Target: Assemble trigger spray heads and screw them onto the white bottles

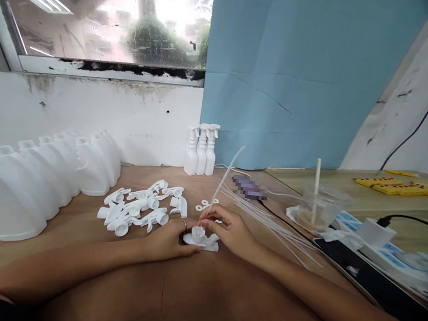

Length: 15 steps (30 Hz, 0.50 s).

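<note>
Lying on the table in front of me is a white trigger spray head (198, 237), its round opening facing up. My left hand (172, 239) is closed around its left side, thumb in front. Between the thumb and fingers of my right hand (225, 227) is a thin clear dip tube (224, 179), pinched near its lower end, which is right over the opening. The tube slants up and to the right. Whether its end sits inside the opening is hidden by my fingers. Several white ring washers (204, 202) lie just behind my right hand.
A pile of trigger spray heads (135, 208) lies to the left, with rows of white bottles (11, 204) beyond. Finished spray bottles (201, 151) stand by the wall. Loose tubes (276, 224), a phone (249, 188), a plastic cup (319, 208) and a power strip (399, 259) are on the right.
</note>
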Motion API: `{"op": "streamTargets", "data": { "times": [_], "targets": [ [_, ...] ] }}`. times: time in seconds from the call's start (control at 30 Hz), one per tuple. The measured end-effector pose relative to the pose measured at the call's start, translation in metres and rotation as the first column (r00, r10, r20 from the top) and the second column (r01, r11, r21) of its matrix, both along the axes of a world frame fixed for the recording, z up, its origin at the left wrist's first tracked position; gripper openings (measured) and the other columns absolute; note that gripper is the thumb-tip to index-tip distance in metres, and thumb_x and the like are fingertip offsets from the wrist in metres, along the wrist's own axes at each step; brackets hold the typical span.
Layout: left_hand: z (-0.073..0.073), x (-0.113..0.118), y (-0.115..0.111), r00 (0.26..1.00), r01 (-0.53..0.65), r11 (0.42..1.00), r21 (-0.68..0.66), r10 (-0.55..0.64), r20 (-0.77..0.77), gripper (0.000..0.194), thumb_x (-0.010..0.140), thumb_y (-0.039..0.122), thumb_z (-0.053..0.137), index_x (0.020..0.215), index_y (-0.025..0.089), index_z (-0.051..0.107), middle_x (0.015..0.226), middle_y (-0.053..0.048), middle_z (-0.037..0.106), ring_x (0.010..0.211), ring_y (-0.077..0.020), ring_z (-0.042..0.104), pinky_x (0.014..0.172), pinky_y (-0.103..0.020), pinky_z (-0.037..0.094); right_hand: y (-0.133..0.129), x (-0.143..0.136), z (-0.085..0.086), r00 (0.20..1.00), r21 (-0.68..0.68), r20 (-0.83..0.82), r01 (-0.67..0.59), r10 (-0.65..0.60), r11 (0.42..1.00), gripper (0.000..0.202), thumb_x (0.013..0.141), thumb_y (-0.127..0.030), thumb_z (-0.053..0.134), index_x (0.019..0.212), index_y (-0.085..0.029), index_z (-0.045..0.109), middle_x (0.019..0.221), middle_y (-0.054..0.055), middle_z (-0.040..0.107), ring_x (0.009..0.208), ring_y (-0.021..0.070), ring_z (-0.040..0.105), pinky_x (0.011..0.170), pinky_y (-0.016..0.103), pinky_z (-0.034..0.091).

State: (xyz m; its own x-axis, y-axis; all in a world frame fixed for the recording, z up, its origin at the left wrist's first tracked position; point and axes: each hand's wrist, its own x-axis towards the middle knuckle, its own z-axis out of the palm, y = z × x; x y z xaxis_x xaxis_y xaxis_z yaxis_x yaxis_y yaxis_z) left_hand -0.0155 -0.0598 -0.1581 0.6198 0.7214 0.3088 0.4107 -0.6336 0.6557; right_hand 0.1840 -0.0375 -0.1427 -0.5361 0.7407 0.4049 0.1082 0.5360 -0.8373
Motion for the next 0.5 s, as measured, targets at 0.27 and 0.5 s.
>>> {"op": "streamTargets", "data": {
  "times": [0.27, 0.5],
  "targets": [
    [-0.0045, -0.0013, 0.0021, 1.000, 0.006, 1.000, 0.023, -0.006, 0.021, 0.037, 0.079, 0.021, 0.066, 0.115, 0.020, 0.058, 0.098, -0.002, 0.064, 0.081, -0.0157, 0.055, 0.074, -0.026, 0.043, 0.0016, -0.0024, -0.0014, 0.999, 0.046, 0.037, 0.014, -0.016, 0.999, 0.010, 0.087, -0.030, 0.058, 0.087, -0.020, 0.059, 0.081, 0.000, 0.061, 0.077, 0.0147, 0.058, 0.067, 0.024, 0.046],
    [-0.0063, -0.0015, 0.0023, 1.000, -0.031, 0.999, 0.035, 0.031, -0.001, 0.031, 0.079, 0.024, 0.066, 0.109, 0.017, 0.060, 0.091, -0.002, 0.062, 0.077, -0.0154, 0.053, 0.068, -0.025, 0.041, 0.0004, -0.0033, 0.0064, 0.985, 0.349, 0.165, -0.023, -0.038, 0.937, 0.016, 0.091, -0.025, 0.050, 0.078, -0.018, 0.057, 0.079, 0.003, 0.059, 0.077, 0.0164, 0.054, 0.072, 0.028, 0.042]
  ]
}}
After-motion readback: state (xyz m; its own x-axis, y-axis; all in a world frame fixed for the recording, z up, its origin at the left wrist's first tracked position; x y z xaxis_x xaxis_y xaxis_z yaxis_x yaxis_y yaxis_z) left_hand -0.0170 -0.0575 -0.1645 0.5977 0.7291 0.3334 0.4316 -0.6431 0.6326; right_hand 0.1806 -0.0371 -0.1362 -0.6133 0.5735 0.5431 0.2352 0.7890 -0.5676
